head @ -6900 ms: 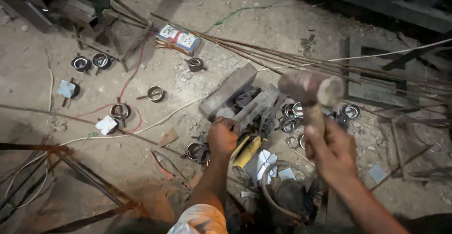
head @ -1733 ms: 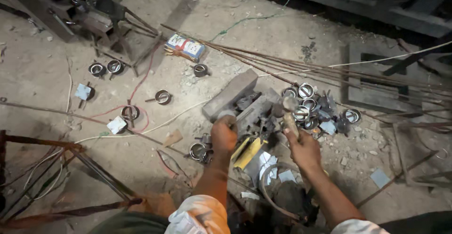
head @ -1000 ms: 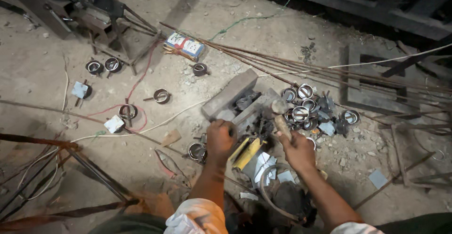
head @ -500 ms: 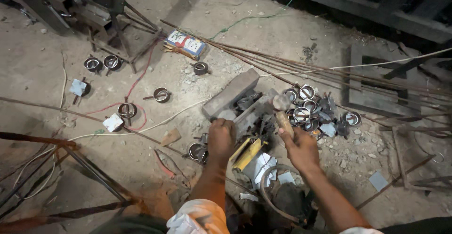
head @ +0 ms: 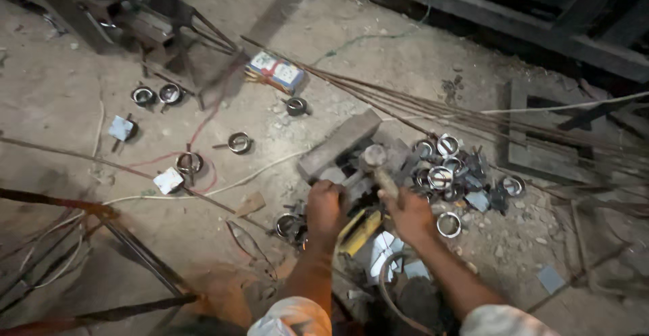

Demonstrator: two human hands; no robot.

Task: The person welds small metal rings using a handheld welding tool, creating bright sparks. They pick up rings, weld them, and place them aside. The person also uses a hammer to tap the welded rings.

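My right hand [head: 410,216] grips the wooden handle of a hammer [head: 376,162], whose steel head is down on a small metal piece on a grey block [head: 340,143]. My left hand [head: 326,205] is closed on that workpiece beside the block, just left of the hammer head. A yellow tool [head: 360,230] lies between my two wrists. A heap of short metal rings [head: 446,167] sits right of the block.
More rings [head: 155,95] and small square plates [head: 122,128] lie scattered on the dusty concrete floor to the left. Long thin steel rods [head: 419,109] run across behind the block. A small box [head: 276,71] lies at the back, and a metal frame [head: 115,234] stands lower left.
The hammer was raised high earlier, then came down onto the piece at the block and stays low there. My left hand has stayed at the workpiece.
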